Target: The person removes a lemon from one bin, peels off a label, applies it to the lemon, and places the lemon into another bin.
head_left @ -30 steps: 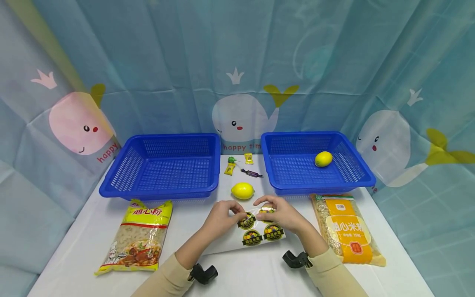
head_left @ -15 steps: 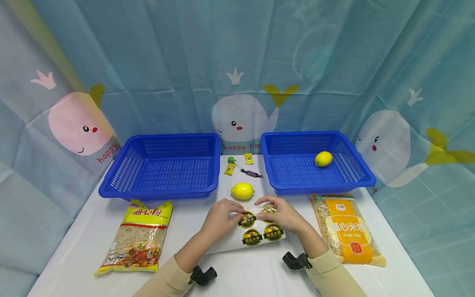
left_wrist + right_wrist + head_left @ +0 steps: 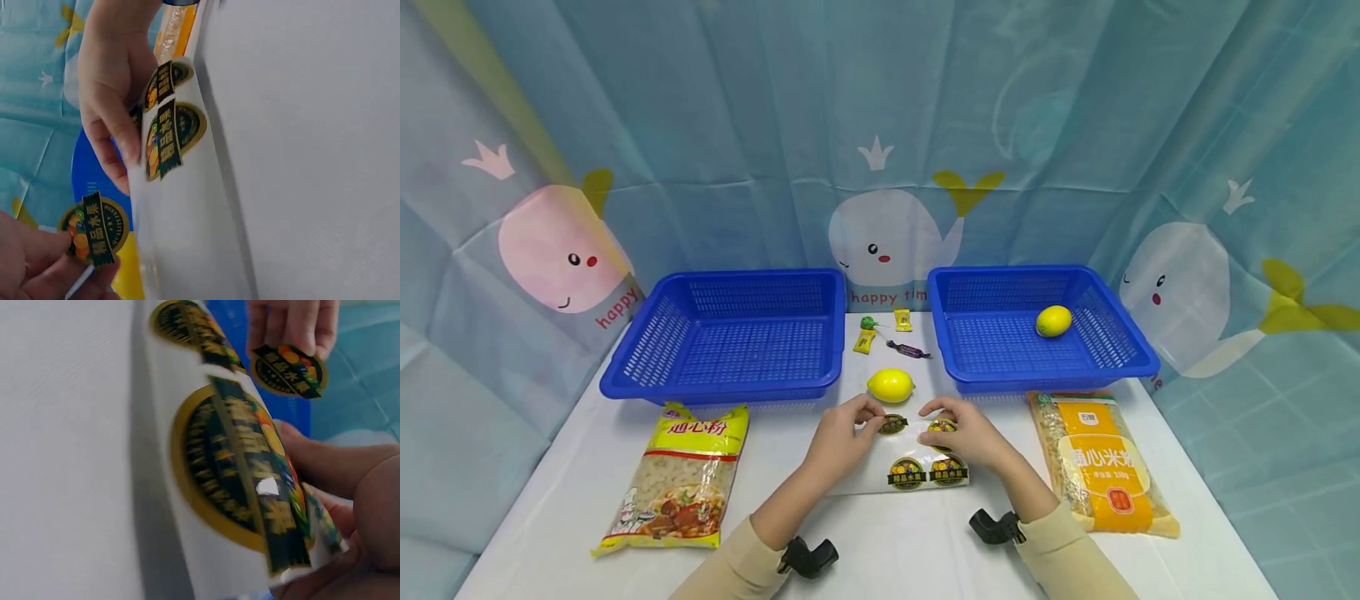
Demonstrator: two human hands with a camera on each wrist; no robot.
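Note:
My left hand (image 3: 841, 440) pinches a round fruit sticker (image 3: 892, 425), black and gold with printed fruit, between thumb and fingers. In the left wrist view this sticker (image 3: 97, 231) stands apart from the backing sheet. My right hand (image 3: 968, 435) grips the upper right part of the white sticker sheet (image 3: 867, 473), thumb on its face. Several like stickers remain on the sheet, and the right wrist view shows one of these stickers (image 3: 234, 472) up close. The sheet is tilted over the white table. A lemon (image 3: 891, 386) lies just beyond both hands.
Two blue baskets stand at the back: the left basket (image 3: 722, 390) and the right basket (image 3: 1045, 383), which holds another lemon (image 3: 1054, 321). Wrapped candies (image 3: 908, 350) lie between them. A macaroni bag (image 3: 681, 479) lies at left, an orange-labelled pasta bag (image 3: 1108, 467) at right.
The upper left sticker has come off the sheet in my left hand and tilted. The sheet has shifted slightly up and left; the right hand keeps its hold.

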